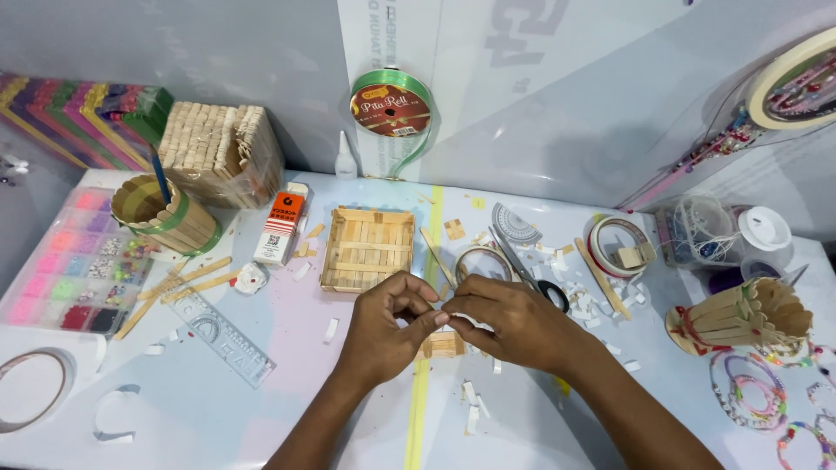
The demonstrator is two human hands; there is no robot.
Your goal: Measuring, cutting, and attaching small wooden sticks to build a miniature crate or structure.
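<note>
My left hand [387, 326] and my right hand [509, 322] meet at the table's middle, fingertips pinched together on something small and pale that I cannot make out. Just under them lies a small piece of wooden sticks [441, 345] on a yellow tape line [420, 392]. Behind the hands sits a square tray of ice-cream sticks [367, 248]. A roll of tape [477, 259] and scissors [527, 271] lie just beyond my right hand.
A stick-built cup [165, 213] with a blue pen, a stick box [222, 152], a bead organiser [74, 261], loose sticks [170, 292] and a clear ruler [222, 335] fill the left. Green ribbon spool [391, 103], glue bottle [347, 157], stick vase [740, 318], bead bracelets [749, 392] and paper scraps [592, 305] are around.
</note>
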